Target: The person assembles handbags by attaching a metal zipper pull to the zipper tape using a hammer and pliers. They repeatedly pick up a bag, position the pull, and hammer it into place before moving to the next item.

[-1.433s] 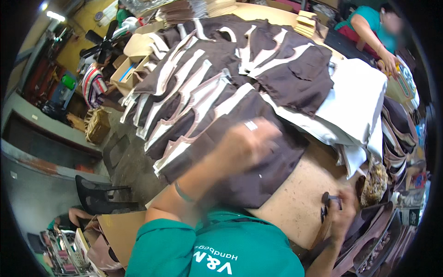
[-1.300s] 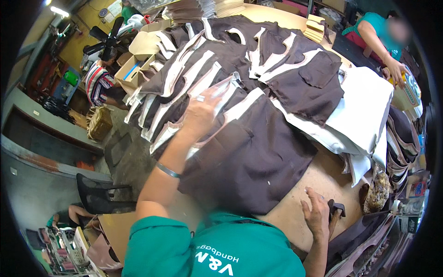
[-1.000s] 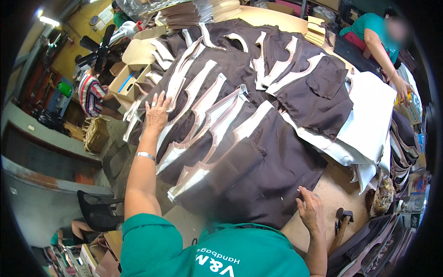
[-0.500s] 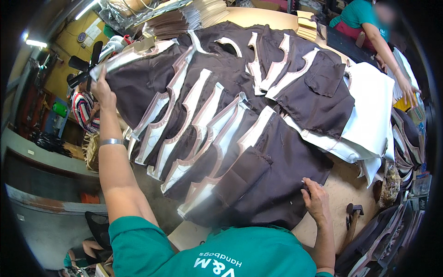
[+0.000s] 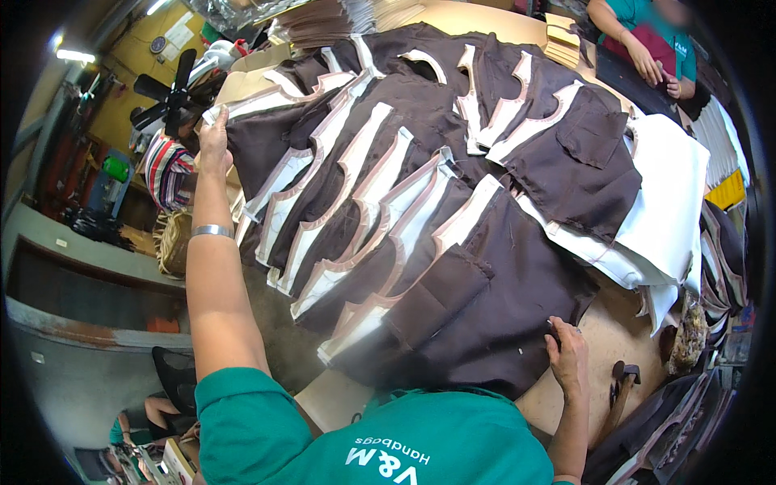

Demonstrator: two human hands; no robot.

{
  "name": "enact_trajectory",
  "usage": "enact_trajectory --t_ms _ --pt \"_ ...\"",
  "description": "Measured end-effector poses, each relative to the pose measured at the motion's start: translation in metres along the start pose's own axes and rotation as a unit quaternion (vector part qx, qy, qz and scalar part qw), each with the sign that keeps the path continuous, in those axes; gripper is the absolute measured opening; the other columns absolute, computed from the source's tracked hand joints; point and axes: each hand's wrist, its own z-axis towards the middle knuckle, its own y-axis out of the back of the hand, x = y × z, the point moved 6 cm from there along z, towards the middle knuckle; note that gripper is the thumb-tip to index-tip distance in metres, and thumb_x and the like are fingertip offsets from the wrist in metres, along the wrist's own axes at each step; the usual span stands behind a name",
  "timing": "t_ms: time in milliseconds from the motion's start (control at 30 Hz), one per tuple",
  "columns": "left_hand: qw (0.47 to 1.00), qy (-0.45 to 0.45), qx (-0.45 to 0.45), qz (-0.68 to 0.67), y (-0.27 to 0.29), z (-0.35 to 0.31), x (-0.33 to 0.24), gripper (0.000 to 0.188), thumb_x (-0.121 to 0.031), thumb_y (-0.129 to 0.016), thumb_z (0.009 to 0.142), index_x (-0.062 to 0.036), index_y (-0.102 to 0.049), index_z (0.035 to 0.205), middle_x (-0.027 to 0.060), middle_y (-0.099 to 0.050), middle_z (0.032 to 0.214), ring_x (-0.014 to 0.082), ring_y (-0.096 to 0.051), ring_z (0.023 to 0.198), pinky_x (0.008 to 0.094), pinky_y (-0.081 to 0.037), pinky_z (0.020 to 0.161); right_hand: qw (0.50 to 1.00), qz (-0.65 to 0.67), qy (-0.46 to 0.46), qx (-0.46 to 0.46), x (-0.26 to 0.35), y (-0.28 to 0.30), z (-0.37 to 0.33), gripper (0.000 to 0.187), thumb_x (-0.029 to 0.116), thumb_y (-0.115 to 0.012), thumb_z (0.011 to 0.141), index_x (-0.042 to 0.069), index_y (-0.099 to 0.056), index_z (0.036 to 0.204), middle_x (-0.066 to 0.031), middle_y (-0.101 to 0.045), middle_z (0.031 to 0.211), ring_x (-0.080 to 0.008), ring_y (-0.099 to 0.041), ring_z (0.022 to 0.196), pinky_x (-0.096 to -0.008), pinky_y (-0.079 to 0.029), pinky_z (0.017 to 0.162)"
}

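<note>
Several dark brown fabric panels (image 5: 517, 287) with curved, white-backed edges lie overlapping in a fan across the table. At the far left, my left hand (image 5: 214, 145) is closed on the corner of one brown panel (image 5: 257, 137), its fingers wrapped over the white edging. Low on the right, my right hand (image 5: 571, 360) lies beside the nearest panel's edge, fingers loosely bent and thumb apart. A tiny pale spot shows at its fingertip, too small to tell. A white sheet (image 5: 667, 190) lies partly under the panels on the right.
A hammer (image 5: 621, 388) rests on the tan table right of my right hand. Stacked tan pieces (image 5: 562, 40) stand at the back. A co-worker in green (image 5: 687, 56) is at far right; a person in stripes (image 5: 166, 170) sits left near a black fan (image 5: 170, 89).
My left hand has come slightly rightward, still holding the panel's corner. My right hand keeps its place by the cloth. The co-worker's outstretched arm has drawn back, both hands now close together.
</note>
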Motion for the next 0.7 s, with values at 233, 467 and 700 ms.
enact_trajectory --t_ms 233,467,700 --pt "0.943 -0.146 -0.268 0.13 0.145 0.001 0.07 0.039 -0.018 -0.067 0.076 0.0054 -0.051 0.104 0.0139 -0.056 0.098 0.0201 -0.056 0.087 0.0314 -0.044 0.076 1.0 -0.022 0.016 -0.002 0.013 -0.008 0.012 0.032 0.004 -0.06 0.072 0.004 -0.053 0.104 -0.0138 -0.056 0.09 -0.0322 -0.053 0.084 -0.0394 -0.043 0.073" --pt "0.888 -0.05 -0.039 0.456 0.058 -0.092 0.096 0.025 -0.018 -0.059 0.079 0.0036 -0.062 0.091 0.0185 -0.064 0.089 0.028 -0.061 0.082 0.0343 -0.046 0.074 0.998 -0.069 -0.006 -0.011 0.014 -0.01 0.01 0.032 0.003 -0.061 0.072 0.004 -0.054 0.103 -0.013 -0.055 0.092 -0.0315 -0.052 0.084 -0.0393 -0.041 0.074" --pt "0.919 0.143 0.181 0.319 0.058 -0.084 0.13 0.022 -0.018 -0.064 0.077 0.0013 -0.061 0.086 0.0017 -0.06 0.075 0.008 -0.051 0.066 0.0234 -0.041 0.061 0.996 -0.086 -0.02 0.002 0.017 -0.01 0.014 0.031 0.004 -0.061 0.072 0.004 -0.054 0.101 -0.0128 -0.054 0.089 -0.0313 -0.051 0.082 -0.0387 -0.041 0.073"
